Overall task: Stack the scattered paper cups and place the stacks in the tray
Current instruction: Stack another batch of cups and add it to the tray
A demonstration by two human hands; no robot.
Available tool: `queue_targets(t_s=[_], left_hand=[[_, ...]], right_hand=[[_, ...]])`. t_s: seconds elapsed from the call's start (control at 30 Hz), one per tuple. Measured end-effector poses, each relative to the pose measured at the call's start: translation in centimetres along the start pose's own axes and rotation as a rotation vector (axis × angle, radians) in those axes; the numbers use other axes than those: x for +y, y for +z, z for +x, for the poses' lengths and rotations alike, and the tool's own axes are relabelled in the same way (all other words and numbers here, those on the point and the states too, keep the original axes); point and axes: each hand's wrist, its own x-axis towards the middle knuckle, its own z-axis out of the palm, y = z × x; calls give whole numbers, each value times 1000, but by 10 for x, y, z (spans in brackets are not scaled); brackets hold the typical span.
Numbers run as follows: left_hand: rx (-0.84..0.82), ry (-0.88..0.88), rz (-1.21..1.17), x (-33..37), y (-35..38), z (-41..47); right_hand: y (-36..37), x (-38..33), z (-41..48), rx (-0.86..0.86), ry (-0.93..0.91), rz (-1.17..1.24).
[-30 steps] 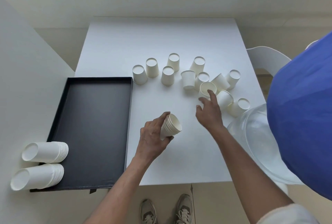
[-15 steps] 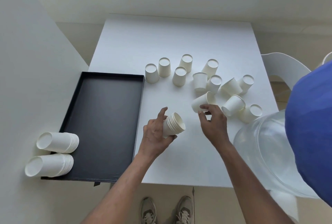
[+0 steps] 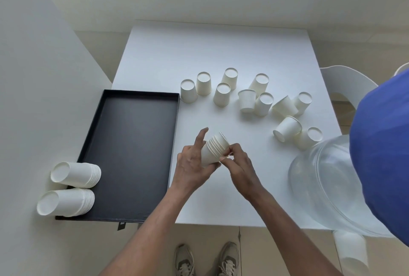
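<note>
A: What is held over the worktop [image 3: 221, 54]?

B: A short stack of paper cups [image 3: 214, 150] is gripped in the left hand [image 3: 193, 165], tilted, with the rims turned up and to the right. The hand is wrapped around the lower part of the stack, the index finger stretched up along its side.

A: And the right hand [image 3: 240, 165]?

B: It is pinched on the rim end of the same stack; the fingertips [image 3: 228, 156] are pressed against the outermost cup. Whether that cup is fully seated cannot be told.

A: Where are the loose cups [image 3: 245, 100] found?

B: They are scattered over the far and right part of the worktop. Most are stood upside down, bottoms up; one is stood upright, and two are laid on their sides. Several in the right-hand cluster are touching one another.

A: And the tray [image 3: 132, 154]?

B: A black tray is set at the left edge of the worktop, just beside the hands. Two finished stacks [image 3: 75, 187] are laid on their sides, side by side, at its near left corner, their bottoms pointed left and jutting out past the tray's rim.

A: Anything else?

B: A large clear water bottle [image 3: 327, 187] is seen at the right, near the worktop's near right corner.
</note>
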Motion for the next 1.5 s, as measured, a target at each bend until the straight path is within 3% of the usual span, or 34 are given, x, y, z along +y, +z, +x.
queue_targets(t_s=[0.27,0.47,0.57,0.77,1.0,1.27,1.5], left_hand=[[12,7,-55,11,-5,-6],[27,30,-36,9,-9,-9],[55,41,-49,1,-10,-14],[96,-141,-304,-5,-29,-16],[235,-387,-570,-12,-51,-16],[346,-686,-1042,-26,-76,-19],[393,-742,-1194,-55,-91,-27]], right_hand=[[21,-3,-2,210,-102,-30],[34,0,-3,88,-156,-95],[33,-8,-2,26,-129,14],[40,-15,1,22,-86,288],[69,-7,-6,-128,34,216],[102,-23,-4,-55,-62,150],[131,-39,2,-148,-16,253]])
